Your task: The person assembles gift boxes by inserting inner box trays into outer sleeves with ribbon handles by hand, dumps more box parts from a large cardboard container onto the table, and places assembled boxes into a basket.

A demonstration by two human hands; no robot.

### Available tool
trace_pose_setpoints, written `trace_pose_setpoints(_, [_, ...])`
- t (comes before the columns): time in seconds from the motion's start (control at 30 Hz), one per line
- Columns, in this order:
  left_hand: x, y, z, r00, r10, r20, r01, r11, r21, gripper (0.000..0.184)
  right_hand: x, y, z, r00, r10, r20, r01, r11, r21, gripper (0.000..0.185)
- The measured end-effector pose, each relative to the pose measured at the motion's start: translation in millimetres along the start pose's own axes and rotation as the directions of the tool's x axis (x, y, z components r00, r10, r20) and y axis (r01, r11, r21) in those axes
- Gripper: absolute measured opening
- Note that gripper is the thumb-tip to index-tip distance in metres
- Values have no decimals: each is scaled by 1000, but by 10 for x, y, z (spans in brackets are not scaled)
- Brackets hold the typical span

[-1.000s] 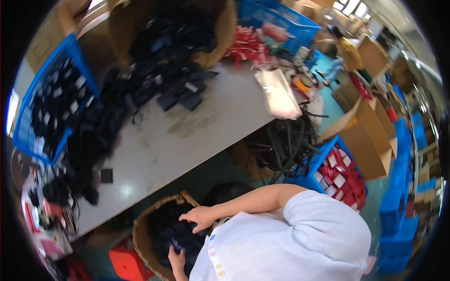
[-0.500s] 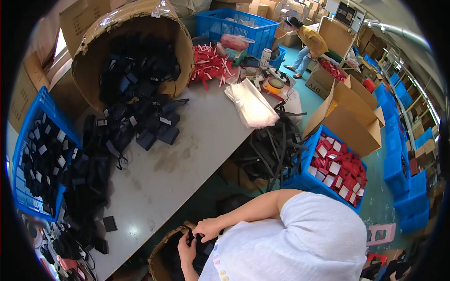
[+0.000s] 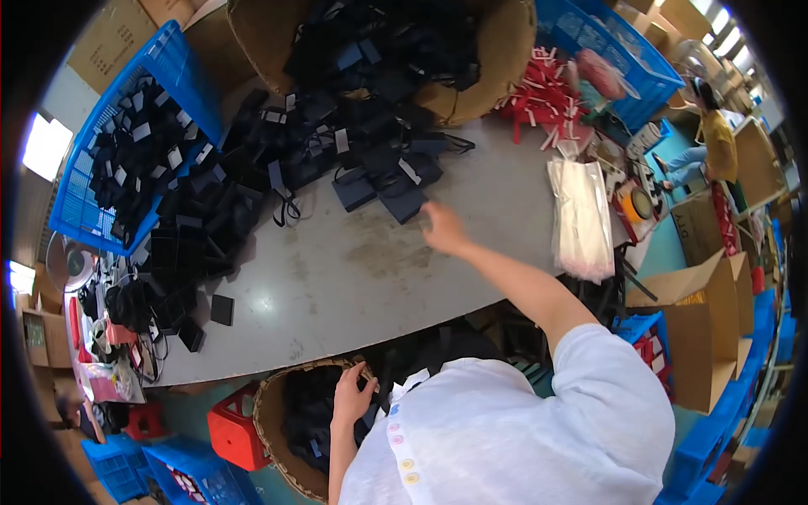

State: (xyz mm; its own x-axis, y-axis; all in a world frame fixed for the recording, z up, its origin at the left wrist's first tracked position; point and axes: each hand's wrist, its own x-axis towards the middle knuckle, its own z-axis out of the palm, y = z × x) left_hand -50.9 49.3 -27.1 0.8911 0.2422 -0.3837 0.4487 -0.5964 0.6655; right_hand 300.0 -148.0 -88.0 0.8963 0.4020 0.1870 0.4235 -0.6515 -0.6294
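Observation:
My right hand is stretched out over the grey table, slightly blurred, its fingers extended at the near corner of a dark navy box. Another dark box lies just left of that one. Close to my body, my left hand is over the rim of a round cardboard drum, fingers bent and thumb apart, with no held object visible. Dark items fill the drum. Behind the boxes, a pile of dark boxes and straps spills from a large tipped cardboard drum.
A blue crate of dark boxes stands at the left. Red and white strips, clear plastic bags and a tape roll lie to the right. A red stool is below the table. Another person is at far right.
My right hand has left my left hand and reached forward to the dark boxes on the table. My left hand stays near the lower drum. The view has turned left.

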Motion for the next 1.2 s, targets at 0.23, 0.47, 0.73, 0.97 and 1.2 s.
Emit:
trace_pose_setpoints(0.23, [22,272,-20,983,-167,-77,163,985,-58,46,1209,847,350,998,-8,-67,-6,978,-207,77])
trace_pose_setpoints(0.47, [256,285,-200,983,-171,-63,170,985,-30,45,1533,535,292,923,98,372,-10,973,-230,97])
trace_pose_setpoints(0.73, [1528,617,-477,978,25,-207,-85,955,-283,80,1069,-677,121,881,-198,430,-41,873,486,103])
trace_pose_setpoints(0.97, [1962,970,-881,952,85,-293,-256,744,-617,98,571,-1547,-210,730,-387,563,-113,745,658,89])
trace_pose_setpoints(1.2, [1899,776,-908,934,178,-311,-347,672,-655,110,659,-1827,122,827,-147,543,-457,386,801,53])
